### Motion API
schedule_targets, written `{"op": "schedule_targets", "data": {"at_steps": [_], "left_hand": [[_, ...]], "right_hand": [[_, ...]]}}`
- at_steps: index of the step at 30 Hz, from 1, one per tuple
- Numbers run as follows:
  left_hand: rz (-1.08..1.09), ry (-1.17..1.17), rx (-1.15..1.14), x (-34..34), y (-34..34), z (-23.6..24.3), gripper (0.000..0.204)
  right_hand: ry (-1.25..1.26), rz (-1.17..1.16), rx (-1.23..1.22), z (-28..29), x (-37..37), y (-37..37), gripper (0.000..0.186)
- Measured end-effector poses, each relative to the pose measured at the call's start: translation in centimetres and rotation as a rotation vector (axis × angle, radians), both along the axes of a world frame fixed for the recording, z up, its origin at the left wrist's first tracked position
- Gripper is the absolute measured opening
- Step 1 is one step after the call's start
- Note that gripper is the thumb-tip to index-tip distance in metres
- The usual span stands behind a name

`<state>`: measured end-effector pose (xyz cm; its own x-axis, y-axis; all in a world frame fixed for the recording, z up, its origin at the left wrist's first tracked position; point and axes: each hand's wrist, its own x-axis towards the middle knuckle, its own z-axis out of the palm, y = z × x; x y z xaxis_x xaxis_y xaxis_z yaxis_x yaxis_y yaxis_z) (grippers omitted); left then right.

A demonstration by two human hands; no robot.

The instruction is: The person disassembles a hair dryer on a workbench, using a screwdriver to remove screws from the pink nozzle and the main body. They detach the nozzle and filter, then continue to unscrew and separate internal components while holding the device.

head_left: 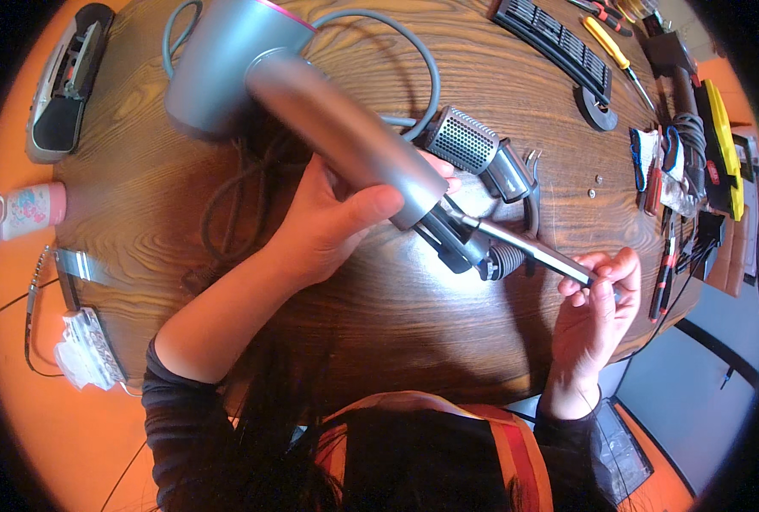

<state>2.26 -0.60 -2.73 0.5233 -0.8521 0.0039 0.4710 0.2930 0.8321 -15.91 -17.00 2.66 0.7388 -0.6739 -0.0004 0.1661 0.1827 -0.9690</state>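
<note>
My left hand (328,218) is wrapped round the handle of a grey hair dryer (345,128), whose wide head points to the far left. Dark inner parts (448,235) stick out of the handle's lower end. Between the fingertips of my right hand (597,294) is the end of a slim metallic screwdriver (533,249). Its tip meets those inner parts at the handle's end; exactly what it touches is too small to tell. Just beyond the handle lies a perforated cylindrical filter piece (463,139), beside a dark plug (509,171).
Two small screws (595,186) lie on the wooden table (379,341). At the far right are a black bit case (559,43), a yellow-handled screwdriver (608,43) and several tools. A grey cable (435,77) loops behind the dryer. A pink case (25,213) sits at the left.
</note>
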Motion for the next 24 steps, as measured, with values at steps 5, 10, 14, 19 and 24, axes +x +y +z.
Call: {"op": "schedule_targets", "data": {"at_steps": [5, 10, 14, 19, 24], "left_hand": [[-0.033, 0.04, -0.005, 0.1, 0.0, 0.2, 0.073], [-0.121, 0.198, -0.024, 0.2, 0.2, 0.7, 0.076], [-0.174, 0.275, -0.022, 0.4, 0.4, 1.0, 0.077], [-0.188, 0.276, -0.007, 0.6, 0.4, 1.1, 0.075], [-0.157, 0.255, 0.027, 0.4, 0.2, 1.1, 0.073]], "right_hand": [[-0.008, 0.121, 0.41, -0.6, -0.3, 0.3, 0.022], [0.003, 0.26, 0.458, -0.2, -0.7, 0.2, 0.051], [-0.034, 0.366, 0.51, -0.2, -0.9, -0.2, 0.047], [0.056, 0.295, 0.175, 0.0, -1.1, -0.6, 0.048], [0.12, 0.206, -0.137, 0.3, -0.8, -0.5, 0.033]]}}
